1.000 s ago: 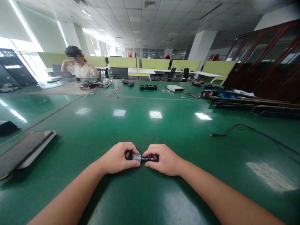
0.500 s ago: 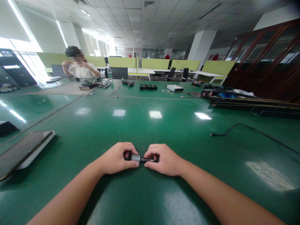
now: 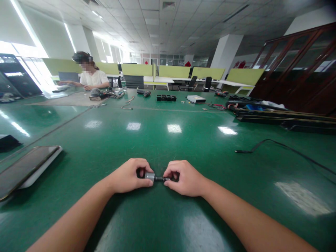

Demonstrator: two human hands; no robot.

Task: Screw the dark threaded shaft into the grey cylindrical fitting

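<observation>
In the head view, my left hand (image 3: pixel 133 176) is closed, thumb and fingers pinching a short grey metal cylinder (image 3: pixel 149 176) just above the green table. A thin dark shaft (image 3: pixel 159 179) runs out of the cylinder's right end, in line with it. At the shaft's far end my right hand (image 3: pixel 185 177) is closed in a pinch, its thumb and fingertips on the dark, ridged tip. Fingers partly cover both ends of the piece, so its exact kind cannot be made out.
A phone (image 3: pixel 28 164) rests on a white object at the left. To the right lies a black cable (image 3: pixel 267 140). Electronic parts, a black fan-like row (image 3: pixel 166 98) and a white box (image 3: pixel 196 99) stand farther back. Another person (image 3: pixel 93 77) sits at the far left.
My left hand has shifted slightly left with the metal cylinder, and my right fingers slightly right. More bare shaft shows between them. The other person has lowered their hands to the table.
</observation>
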